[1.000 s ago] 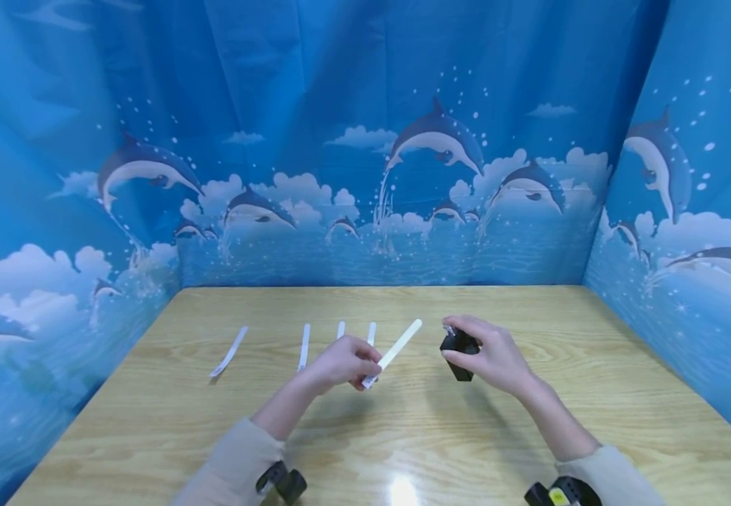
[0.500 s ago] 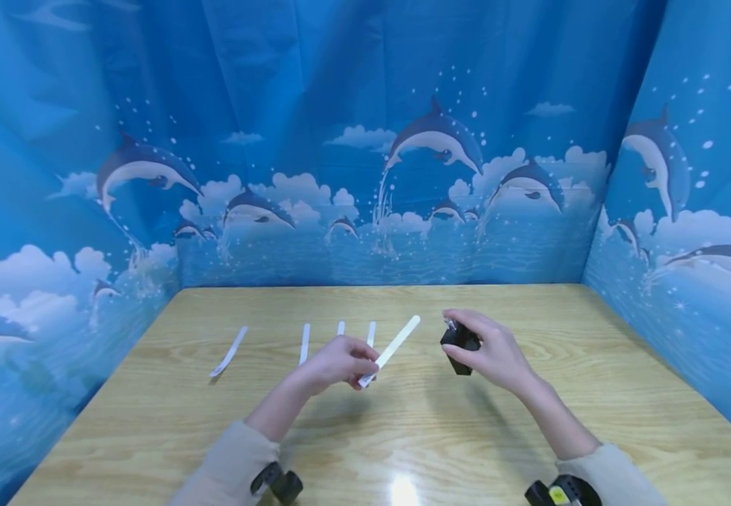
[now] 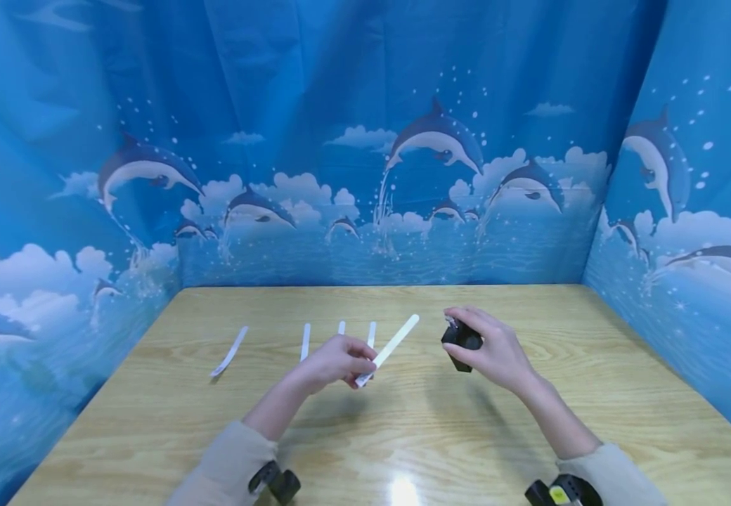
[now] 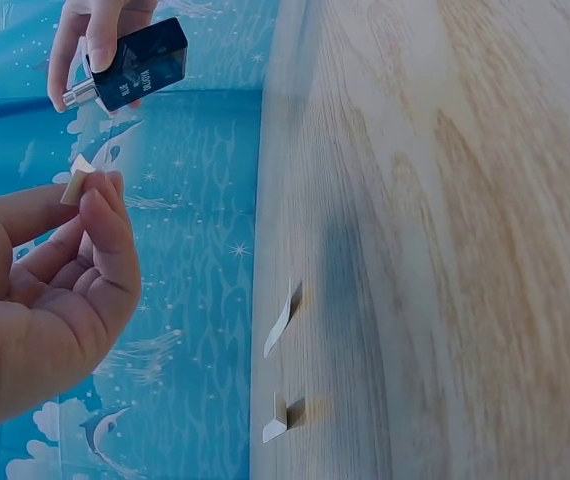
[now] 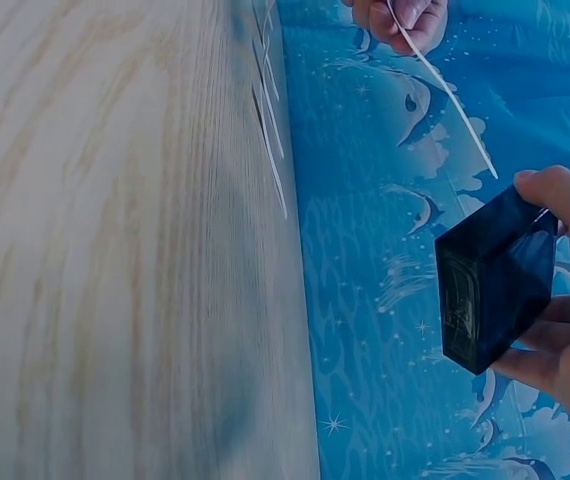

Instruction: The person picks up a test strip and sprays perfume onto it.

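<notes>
A white perfume test strip (image 3: 398, 339) is pinched near its lower end by my left hand (image 3: 337, 363); its far end slants up and right over the table. My right hand (image 3: 495, 351) grips a dark glass perfume bottle (image 3: 462, 342), forefinger at the silver spray top (image 4: 80, 93), thumb against the side. In the left wrist view the bottle's lettering shows and it lies tilted, sprayer toward the strip side. The right wrist view has the held strip (image 5: 452, 95) pointing toward the bottle, its tip apart from the glass in the head view.
Several more strips lie on the wooden table (image 3: 441, 436): one strip (image 3: 229, 351) apart at far left, another strip (image 3: 305, 341) and others partly hidden behind my left hand. A blue dolphin-print curtain (image 3: 315, 140) stands along the back and sides.
My right hand has risen slightly, tilting the bottle a little more. The left hand with its strip has shifted slightly left. The strips on the table have stayed put.
</notes>
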Demonstrator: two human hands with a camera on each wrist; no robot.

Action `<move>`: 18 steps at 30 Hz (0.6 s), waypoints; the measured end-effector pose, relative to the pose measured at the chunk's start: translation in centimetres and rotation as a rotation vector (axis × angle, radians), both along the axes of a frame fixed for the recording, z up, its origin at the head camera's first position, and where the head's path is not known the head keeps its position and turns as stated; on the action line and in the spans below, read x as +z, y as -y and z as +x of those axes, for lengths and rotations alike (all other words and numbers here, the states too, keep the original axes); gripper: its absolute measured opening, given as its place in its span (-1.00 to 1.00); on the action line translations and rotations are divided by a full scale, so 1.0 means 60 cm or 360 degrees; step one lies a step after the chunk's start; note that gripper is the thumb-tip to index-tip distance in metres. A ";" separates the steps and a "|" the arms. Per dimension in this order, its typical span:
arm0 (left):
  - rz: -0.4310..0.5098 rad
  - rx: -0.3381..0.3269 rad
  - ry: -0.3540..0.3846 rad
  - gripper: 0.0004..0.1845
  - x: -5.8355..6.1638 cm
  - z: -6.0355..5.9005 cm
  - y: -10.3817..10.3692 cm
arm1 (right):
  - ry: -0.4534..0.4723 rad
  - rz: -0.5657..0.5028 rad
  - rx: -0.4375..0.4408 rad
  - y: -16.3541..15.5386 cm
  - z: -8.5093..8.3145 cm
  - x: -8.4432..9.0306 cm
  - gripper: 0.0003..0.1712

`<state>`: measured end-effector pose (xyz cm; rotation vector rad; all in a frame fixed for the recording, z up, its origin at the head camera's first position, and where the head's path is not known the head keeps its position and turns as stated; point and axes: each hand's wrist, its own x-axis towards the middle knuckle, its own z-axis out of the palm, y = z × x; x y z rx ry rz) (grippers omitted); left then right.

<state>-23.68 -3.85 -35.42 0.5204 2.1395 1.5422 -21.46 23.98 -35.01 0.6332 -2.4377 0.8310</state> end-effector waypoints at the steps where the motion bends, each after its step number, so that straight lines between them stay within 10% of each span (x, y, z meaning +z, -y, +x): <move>1: 0.0002 -0.0001 0.0001 -0.77 0.000 0.000 0.000 | -0.0010 0.0001 0.0000 0.000 0.000 0.000 -0.40; 18: -0.0014 -0.0003 0.0000 -0.81 0.002 0.001 0.000 | -0.0075 0.0098 0.0001 0.007 -0.001 -0.002 -0.42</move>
